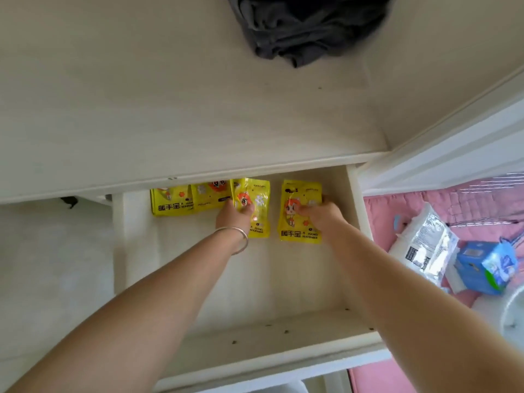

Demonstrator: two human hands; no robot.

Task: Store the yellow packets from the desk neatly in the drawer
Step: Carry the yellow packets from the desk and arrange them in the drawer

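Drawer [283, 282] pulled out under the desk [170, 109]; holds four yellow packets in a row along its far end. Two leftmost packets [181, 201] overlap, partly hidden by the desk edge. Left hand [234, 217], silver bangle [236, 239] on the wrist, lies on the third packet [256, 211], thumb and fingers closed on its left portion. Right hand [320, 212] rests on the fourth packet [295, 219], fingers bent and pressing its right half; grip itself unclear. Small gap between third and fourth packets. Dark cloth [306, 29] on the desk top.
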